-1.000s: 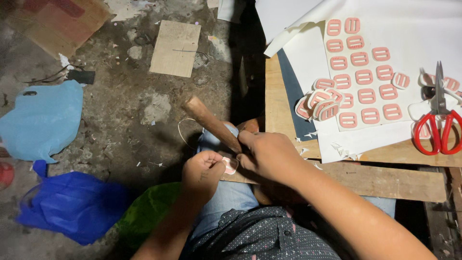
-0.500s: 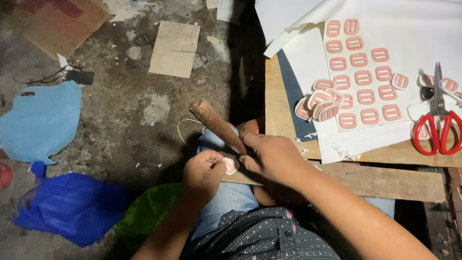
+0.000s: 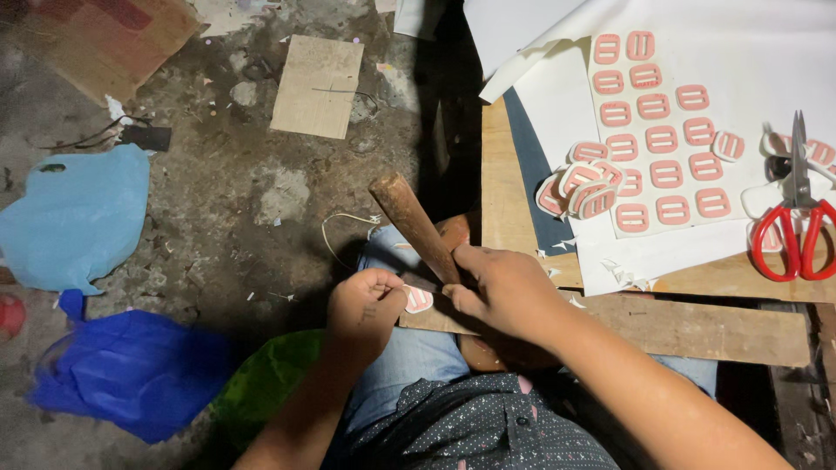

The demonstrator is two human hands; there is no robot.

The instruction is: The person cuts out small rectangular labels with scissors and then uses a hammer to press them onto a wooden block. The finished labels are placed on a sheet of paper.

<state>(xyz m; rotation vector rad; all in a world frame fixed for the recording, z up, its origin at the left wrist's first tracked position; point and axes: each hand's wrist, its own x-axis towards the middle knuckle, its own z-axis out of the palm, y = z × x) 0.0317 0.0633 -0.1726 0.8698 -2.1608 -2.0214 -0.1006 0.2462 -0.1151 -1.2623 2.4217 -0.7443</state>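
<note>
The right hand (image 3: 505,292) has its fingers wrapped around a brown wooden stick-like handle (image 3: 414,222), which slants up to the left over the lap. The left hand (image 3: 370,303) pinches a small pink-and-white oval cut-out (image 3: 419,299) just beside the handle's lower end. Red-handled scissors (image 3: 794,228) lie on the wooden surface (image 3: 697,326) beside a white sheet of pink oval stickers (image 3: 662,139).
</note>
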